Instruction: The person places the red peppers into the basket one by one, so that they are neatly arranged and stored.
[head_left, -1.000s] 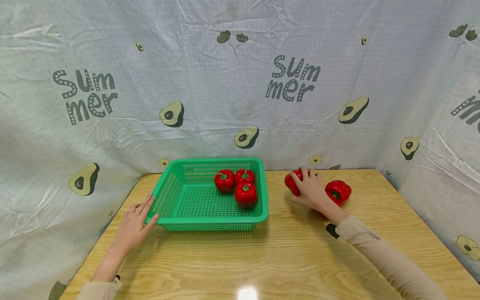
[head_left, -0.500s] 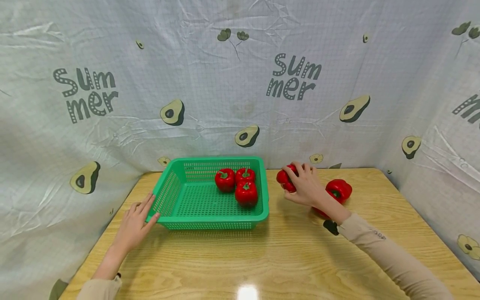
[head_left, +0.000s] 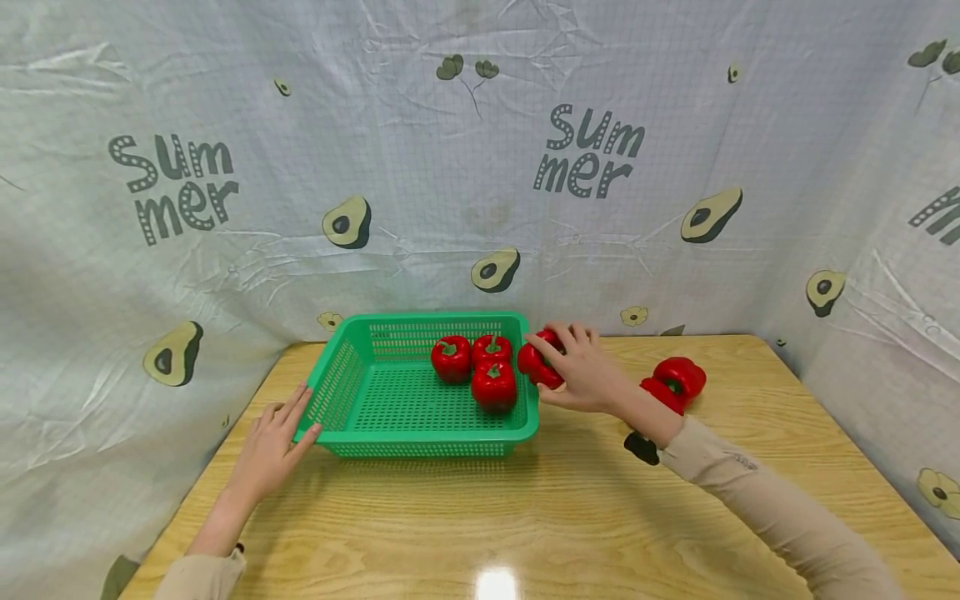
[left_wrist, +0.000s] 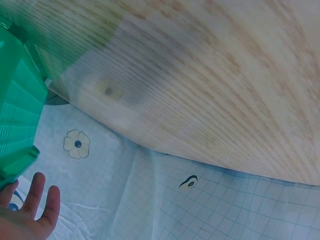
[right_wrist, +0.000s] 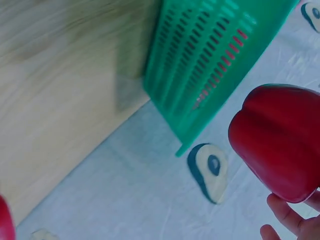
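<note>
The right hand (head_left: 581,373) grips a red pepper (head_left: 536,367) at the green basket's (head_left: 420,437) right rim; the left hand (head_left: 270,437), fingers extended, touches its left side. Apparent step: loading. Next likely calls for clearing the rim, then lowering beside the three peppers (head_left: 493,388) inside.

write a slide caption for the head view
Right grip holds a red bell pepper by the right rim of a green basket with three more inside; left grip touches its left side.
</note>
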